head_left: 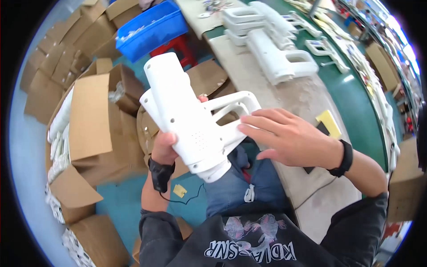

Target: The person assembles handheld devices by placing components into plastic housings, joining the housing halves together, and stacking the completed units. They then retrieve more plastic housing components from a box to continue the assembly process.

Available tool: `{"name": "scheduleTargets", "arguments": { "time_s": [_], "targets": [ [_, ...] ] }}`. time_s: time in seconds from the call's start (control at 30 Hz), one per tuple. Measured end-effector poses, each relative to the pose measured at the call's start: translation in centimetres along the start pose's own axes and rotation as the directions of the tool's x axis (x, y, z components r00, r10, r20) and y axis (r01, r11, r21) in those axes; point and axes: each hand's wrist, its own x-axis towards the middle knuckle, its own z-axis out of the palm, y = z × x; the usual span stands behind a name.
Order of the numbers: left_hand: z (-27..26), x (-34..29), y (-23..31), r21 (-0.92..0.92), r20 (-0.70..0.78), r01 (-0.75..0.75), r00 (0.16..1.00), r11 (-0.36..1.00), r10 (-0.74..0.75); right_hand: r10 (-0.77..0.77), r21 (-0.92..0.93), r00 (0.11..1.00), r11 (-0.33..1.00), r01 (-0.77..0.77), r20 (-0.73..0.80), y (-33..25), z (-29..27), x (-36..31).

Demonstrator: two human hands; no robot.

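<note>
Left hand clasps the white casing, right hand loosely unfurled at three o'clock: slackening grip could drop it!

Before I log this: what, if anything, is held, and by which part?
The left hand holds a white plastic housing by the side of its thick barrel. The right hand is open at the looped handle; contact is unclear.
</note>
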Motion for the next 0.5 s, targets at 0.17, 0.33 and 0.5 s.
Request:
{"name": "scheduleTargets", "arguments": {
  "time_s": [0.17, 0.33, 0.5],
  "targets": [
    [5.3, -1.0, -3.1, -0.244, 0.078, 0.148, 0.988, 0.958, -0.133, 0.096, 0.064, 0.995, 0.993, -0.098, 0.038, -1.4, 0.2, -4.6],
    [5.2, -1.2, -6.2, -0.149, 0.037, 0.364, 0.931, 0.919, -0.363, 0.219, 0.04, 0.975, 0.975, -0.217, -0.047, -0.9, -1.0, -10.6],
    [8.3, -0.7, -5.6, -0.166, 0.149, 0.301, 0.949, 0.939, -0.278, 0.358, 0.146, 0.913, 0.931, -0.334, -0.196, -0.8, -1.5, -14.7]
  ]
}}
